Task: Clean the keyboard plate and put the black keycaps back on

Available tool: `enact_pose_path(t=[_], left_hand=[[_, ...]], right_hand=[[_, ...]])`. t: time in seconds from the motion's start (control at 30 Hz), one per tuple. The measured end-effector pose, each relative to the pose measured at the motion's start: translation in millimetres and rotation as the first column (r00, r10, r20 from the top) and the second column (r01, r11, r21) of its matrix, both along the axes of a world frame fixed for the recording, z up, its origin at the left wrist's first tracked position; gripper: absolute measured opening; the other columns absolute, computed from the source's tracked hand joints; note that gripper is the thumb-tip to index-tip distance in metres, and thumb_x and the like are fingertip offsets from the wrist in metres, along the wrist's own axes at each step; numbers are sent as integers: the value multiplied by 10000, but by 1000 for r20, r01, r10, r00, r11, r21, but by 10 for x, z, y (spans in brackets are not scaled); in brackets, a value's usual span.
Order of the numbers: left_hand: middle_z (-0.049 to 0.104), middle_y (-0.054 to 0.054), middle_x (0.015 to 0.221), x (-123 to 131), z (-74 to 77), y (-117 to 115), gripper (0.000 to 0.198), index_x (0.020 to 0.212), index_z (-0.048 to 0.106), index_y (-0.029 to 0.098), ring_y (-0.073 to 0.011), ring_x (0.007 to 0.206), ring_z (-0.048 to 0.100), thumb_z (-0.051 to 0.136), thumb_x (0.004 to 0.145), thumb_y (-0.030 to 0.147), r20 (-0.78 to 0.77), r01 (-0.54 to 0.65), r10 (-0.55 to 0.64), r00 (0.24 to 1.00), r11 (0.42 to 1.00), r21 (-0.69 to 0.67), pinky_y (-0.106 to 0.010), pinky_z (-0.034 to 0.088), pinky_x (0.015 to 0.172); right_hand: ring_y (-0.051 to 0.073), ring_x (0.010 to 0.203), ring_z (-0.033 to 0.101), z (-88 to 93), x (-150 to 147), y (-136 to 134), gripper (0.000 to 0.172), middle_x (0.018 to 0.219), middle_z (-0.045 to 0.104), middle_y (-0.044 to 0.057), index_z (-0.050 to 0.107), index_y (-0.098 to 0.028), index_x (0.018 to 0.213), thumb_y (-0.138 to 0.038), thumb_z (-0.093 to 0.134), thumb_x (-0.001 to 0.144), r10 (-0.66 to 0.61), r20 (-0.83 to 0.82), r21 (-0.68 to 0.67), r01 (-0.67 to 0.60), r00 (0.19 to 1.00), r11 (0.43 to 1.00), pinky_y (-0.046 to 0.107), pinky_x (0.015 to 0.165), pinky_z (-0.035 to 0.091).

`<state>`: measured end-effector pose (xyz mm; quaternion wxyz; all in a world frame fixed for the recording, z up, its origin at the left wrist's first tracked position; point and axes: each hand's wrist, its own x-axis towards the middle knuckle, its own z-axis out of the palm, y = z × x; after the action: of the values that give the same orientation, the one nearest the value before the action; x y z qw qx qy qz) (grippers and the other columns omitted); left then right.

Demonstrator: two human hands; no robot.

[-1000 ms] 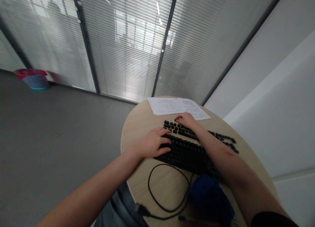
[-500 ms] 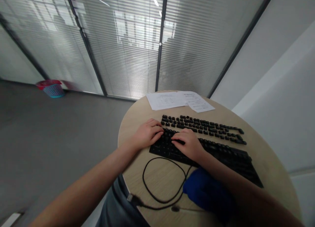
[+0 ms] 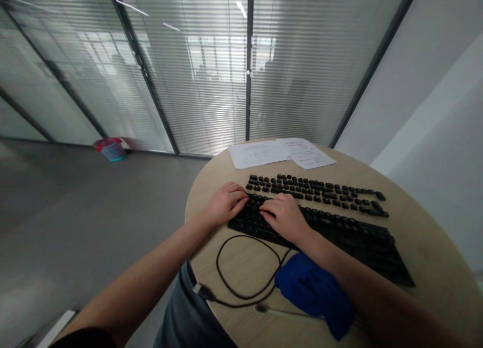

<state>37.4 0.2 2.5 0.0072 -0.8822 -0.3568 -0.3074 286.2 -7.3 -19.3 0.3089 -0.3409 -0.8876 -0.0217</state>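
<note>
A black keyboard lies slantwise on the round table. My left hand is at its far left corner, fingers bent together over the edge and gripping it. Over the keys just to the right is my right hand, its fingers curled down and close together. Whatever its fingertips hold, if anything, is hidden. Behind the keyboard, loose black keycaps are set out in rows. A blue cloth sits beneath my right forearm, beside a black USB cable in a loop.
Printed paper sheets rest at the back of the wooden table. A thin brush-like stick pokes out from under the cloth. On the floor, a red and blue basket stands by the glass partition with blinds.
The view has shifted slightly, uncovering more of the blue cloth and the stick. Both hands stay at the left part of the keyboard, with the right fingers slightly repositioned.
</note>
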Motion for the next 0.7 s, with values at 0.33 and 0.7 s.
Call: enact_pose_path(t=[0.33, 0.7], left_hand=[[695, -96, 953, 9, -18, -11, 231, 933, 720, 171, -221, 926, 617, 513, 994, 254, 3, 47, -47, 999, 999, 1, -371, 511, 857], [696, -88, 938, 27, -31, -17, 241, 934, 717, 183, -220, 918, 616, 502, 999, 271, -5, 40, -40, 999, 999, -10, -359, 504, 849]], right_hand=[[243, 935, 576, -32, -10, 24, 52, 996, 749, 42, 804, -273, 879, -245, 761, 878, -21, -41, -8, 21, 999, 1000, 402, 794, 440], [235, 920, 628, -33, 12, 30, 26, 990, 786, 29, 773, -250, 906, -246, 749, 896, 16, -21, -7, -16, 1000, 1000, 413, 809, 425]])
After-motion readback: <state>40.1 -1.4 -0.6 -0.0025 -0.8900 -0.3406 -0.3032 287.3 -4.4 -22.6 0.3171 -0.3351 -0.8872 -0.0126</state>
